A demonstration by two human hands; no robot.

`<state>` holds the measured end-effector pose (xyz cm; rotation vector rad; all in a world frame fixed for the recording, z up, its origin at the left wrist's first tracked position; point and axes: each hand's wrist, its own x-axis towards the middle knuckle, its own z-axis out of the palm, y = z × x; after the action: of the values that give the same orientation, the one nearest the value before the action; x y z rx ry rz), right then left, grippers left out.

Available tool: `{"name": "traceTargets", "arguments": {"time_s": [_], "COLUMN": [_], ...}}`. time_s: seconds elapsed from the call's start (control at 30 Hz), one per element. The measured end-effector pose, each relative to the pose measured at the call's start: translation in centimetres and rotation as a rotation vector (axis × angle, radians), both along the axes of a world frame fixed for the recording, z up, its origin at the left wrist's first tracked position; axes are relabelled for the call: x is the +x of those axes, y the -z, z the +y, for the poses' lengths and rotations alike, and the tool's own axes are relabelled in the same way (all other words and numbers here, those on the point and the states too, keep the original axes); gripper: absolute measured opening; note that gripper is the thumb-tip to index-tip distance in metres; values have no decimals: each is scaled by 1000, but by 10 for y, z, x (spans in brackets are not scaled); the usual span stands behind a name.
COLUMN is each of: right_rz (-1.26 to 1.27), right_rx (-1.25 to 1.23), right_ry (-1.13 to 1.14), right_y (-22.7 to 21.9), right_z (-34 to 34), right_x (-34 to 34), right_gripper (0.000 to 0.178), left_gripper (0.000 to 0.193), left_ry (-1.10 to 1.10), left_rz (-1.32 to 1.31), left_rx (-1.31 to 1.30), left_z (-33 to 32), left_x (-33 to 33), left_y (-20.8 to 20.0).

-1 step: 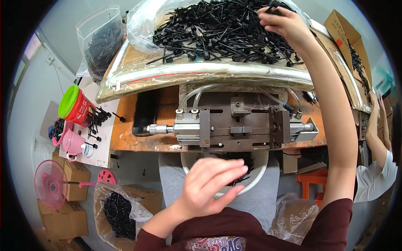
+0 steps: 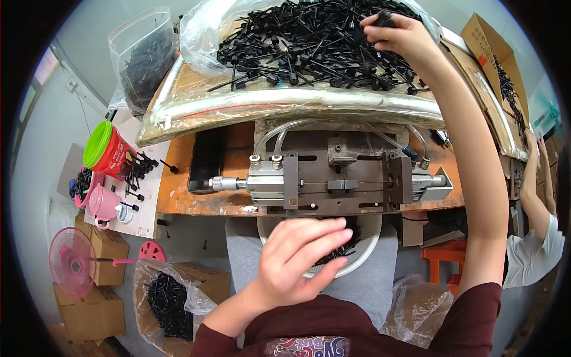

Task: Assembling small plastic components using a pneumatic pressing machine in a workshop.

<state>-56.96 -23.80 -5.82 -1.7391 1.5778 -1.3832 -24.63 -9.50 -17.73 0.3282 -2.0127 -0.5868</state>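
Note:
My right hand [image 2: 404,41] reaches over the far right part of a large heap of black plastic parts [image 2: 315,47] with thin stems and thick heads. Between its bent fingers and thumb is one dark, slightly blurred black plastic part [image 2: 385,19]. My left hand [image 2: 300,256] hovers above a white basket [image 2: 373,253] on my lap, fingers stretched out, thumb apart, nothing seen in it. More black parts show in the basket, partly hidden by that hand. Ahead of it stands a brown metal fixture [image 2: 324,205] with a cylinder at either end and a small grey block in the middle.
A plastic-wrapped ledge [image 2: 285,102] borders the heap. At left are a red bucket [image 2: 117,156], a pink cup [image 2: 104,205] and a pink fan [image 2: 72,262]. A bagged box of black parts [image 2: 166,303] sits on the floor. Another person's arms [image 2: 535,184] show at right.
My right hand has shifted slightly left, and the black part in its fingers has turned a little. My left hand has lifted very slightly; the fixture is unchanged.

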Motion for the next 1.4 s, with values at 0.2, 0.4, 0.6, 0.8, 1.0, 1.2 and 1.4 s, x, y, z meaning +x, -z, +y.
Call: {"name": "traceTargets", "arguments": {"time_s": [0.2,0.4,0.6,0.8,1.0,1.2,1.4], "right_rz": [55,-435,-653,-968,-1088,-1077,-1078], "right_rx": [-126,-174,26,261,156,-49,-74], "right_ry": [204,-2,-228,-164,-85,105,124], "right_y": [5,9,36,80,99,105,111], "right_z": [-3,17,115,165,181,191,204], "right_x": [-18,-10,75,92,75,68,70], "right_gripper": [32,31,22,19,17,18,18], "left_gripper": [41,44,59,39,36,36,25], "left_ry": [-52,-214,-141,144,213,-40,-170], "left_rz": [-22,71,123,54,-42,-178,-373], "left_rx": [-71,-61,248,608,430,176,-22], "left_z": [0,-21,-33,-16,-7,-4,-7], "left_x": [-9,-13,-22,-17,-14,-20,-36], "left_y": [-2,-13,-24,-13,-18,11,33]}}
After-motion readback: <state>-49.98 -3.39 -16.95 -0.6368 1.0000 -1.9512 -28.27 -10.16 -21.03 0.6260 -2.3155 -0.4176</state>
